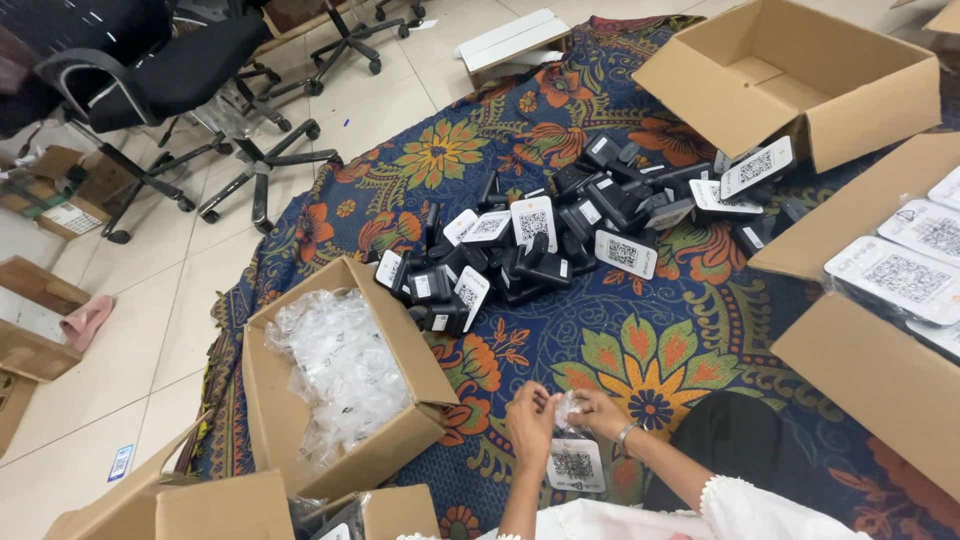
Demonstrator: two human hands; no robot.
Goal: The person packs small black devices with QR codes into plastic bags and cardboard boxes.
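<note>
Both my hands meet low in the head view, over a floral blue cloth (560,340). My left hand (530,422) and my right hand (600,412) pinch a small clear plastic bag (567,412) between them. A black device with a white coded label (575,465) lies just under my hands. A pile of similar black devices (560,245) with white labels is spread on the cloth farther away.
A cardboard box of clear plastic bags (340,375) stands to the left. An empty open box (790,80) sits at the top right; another box holding labelled devices (900,280) is at the right. Office chairs (180,90) stand on the tile floor at the upper left.
</note>
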